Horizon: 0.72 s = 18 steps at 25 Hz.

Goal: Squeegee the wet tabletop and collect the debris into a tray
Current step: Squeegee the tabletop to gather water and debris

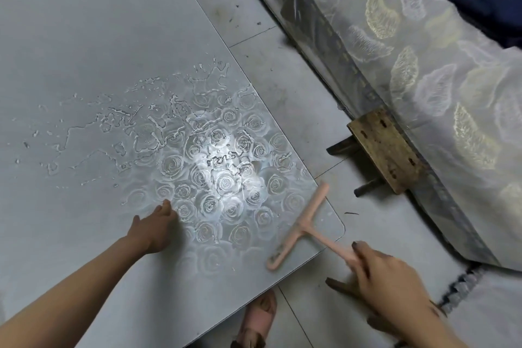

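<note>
While the left hand (154,227) rests open, fingers straight, on the wet tabletop (84,51), the right hand (387,282) grips the pink squeegee (299,227) by its handle, blade near the table's corner, beside pooled water (158,127).

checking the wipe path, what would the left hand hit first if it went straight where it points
Probably the pooled water on the tabletop just beyond the left hand; nothing solid shows there.

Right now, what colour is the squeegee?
Pale pink. The squeegee shows best in the head view, the only one here.
</note>
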{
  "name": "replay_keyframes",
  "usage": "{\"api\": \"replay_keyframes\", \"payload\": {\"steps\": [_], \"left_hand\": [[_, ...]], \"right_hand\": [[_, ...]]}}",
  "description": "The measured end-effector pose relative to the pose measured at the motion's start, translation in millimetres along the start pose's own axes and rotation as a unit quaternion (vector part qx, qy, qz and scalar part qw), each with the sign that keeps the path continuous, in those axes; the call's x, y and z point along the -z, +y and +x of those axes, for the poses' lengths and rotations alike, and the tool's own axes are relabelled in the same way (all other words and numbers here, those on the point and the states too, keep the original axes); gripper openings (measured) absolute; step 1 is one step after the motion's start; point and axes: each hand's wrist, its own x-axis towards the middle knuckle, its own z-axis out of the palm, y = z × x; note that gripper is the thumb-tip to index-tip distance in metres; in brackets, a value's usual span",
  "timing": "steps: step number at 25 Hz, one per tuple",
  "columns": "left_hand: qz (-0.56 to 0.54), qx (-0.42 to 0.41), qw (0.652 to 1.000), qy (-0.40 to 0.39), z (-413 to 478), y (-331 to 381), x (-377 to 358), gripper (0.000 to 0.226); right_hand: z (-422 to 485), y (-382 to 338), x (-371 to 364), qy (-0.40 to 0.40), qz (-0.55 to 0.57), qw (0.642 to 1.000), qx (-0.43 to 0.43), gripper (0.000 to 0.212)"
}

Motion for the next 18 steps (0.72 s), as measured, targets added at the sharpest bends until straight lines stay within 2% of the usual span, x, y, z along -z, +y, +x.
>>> {"api": "replay_keyframes", "payload": {"steps": [1, 5, 7, 9, 11, 12, 14, 16, 18], "left_hand": [[-0.006, 0.0, 1.0, -0.002, -0.4, -0.1, 0.6, 0.058], [-0.032, 0.003, 0.999, -0.007, -2.3, -1.7, -0.3, 0.06], [-0.038, 0.001, 0.999, 0.004, -1.8, -4.1, -2.7, 0.062], [-0.046, -0.012, 0.999, 0.01, -2.4, -8.3, -5.4, 0.064], [-0.084, -0.029, 0.996, 0.028, -3.2, -16.9, -10.2, 0.067], [-0.119, -0.036, 0.991, 0.046, -3.9, -22.5, -11.4, 0.068], [-0.191, -0.044, 0.976, 0.099, -6.9, -35.5, -13.3, 0.067], [-0.202, -0.036, 0.964, 0.168, -7.8, -46.1, -15.6, 0.06], [-0.174, -0.003, 0.963, 0.205, -7.0, -55.3, -16.3, 0.055]], "right_hand": [[11.6, -19.9, -2.6, 0.0, 0.006, 1.0, 0.022, 0.016], [88.2, -134.0, 6.4, 0.024, 0.089, 0.992, 0.082, 0.031], [111.2, -172.1, 23.5, 0.038, 0.092, 0.989, 0.111, 0.033], [106.7, -165.6, 36.8, 0.061, 0.079, 0.99, 0.101, 0.027], [81.2, -125.4, 37.7, 0.093, 0.076, 0.99, 0.068, 0.019], [64.2, -105.4, 36.6, 0.088, 0.064, 0.993, 0.036, 0.016], [41.0, -86.4, 29.6, 0.045, 0.023, 0.999, -0.006, 0.025], [52.0, -104.7, 23.3, 0.042, 0.012, 0.999, 0.025, 0.019], [85.5, -149.0, 25.4, 0.053, 0.05, 0.995, 0.07, 0.023]]}}
